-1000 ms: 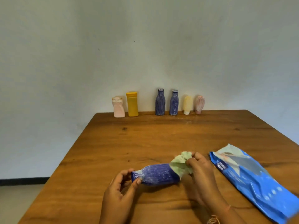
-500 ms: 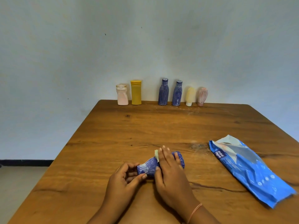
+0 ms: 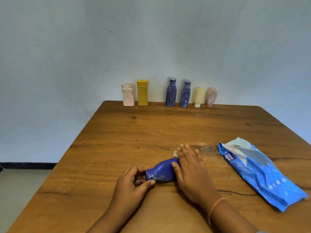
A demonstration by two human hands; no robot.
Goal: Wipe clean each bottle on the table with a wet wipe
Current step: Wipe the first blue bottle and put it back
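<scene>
The person's left grip (image 3: 133, 182) is closed round the capped neck of a plain blue bottle (image 3: 164, 170), thumb under the neck and fingers curled behind the cap. The bottle lies on its side on the wooden worktop (image 3: 151, 132), near the front edge and a little right of centre, with its cap toward the left and its base angled away to the right. The right grip (image 3: 190, 170) lies flat over the bottle's wide end, fingers straight and spread and pressing down, not clenched, with the thumb against the bottle's near side. A pale green wipe (image 3: 175, 153) shows only as a small corner beyond the fingers (image 3: 185, 152); the rest is hidden under the palm. A thin thread band (image 3: 217, 203) circles the right wrist. To the right, apart from that hand, a blue wipes pack (image 3: 259, 172) lies flat and slanted, its far end lifted open. Along the far edge, against the pale wall (image 3: 151, 47), six more containers stand upright in a row: a pink bottle (image 3: 128, 95), a yellow bottle (image 3: 142, 93) just beside it, then a gap, a tall streaked bottle (image 3: 171, 92), a second streaked bottle (image 3: 185, 94), a cream tube (image 3: 199, 97) on its cap, and a ribbed bottle (image 3: 211, 97) on its cap too.
</scene>
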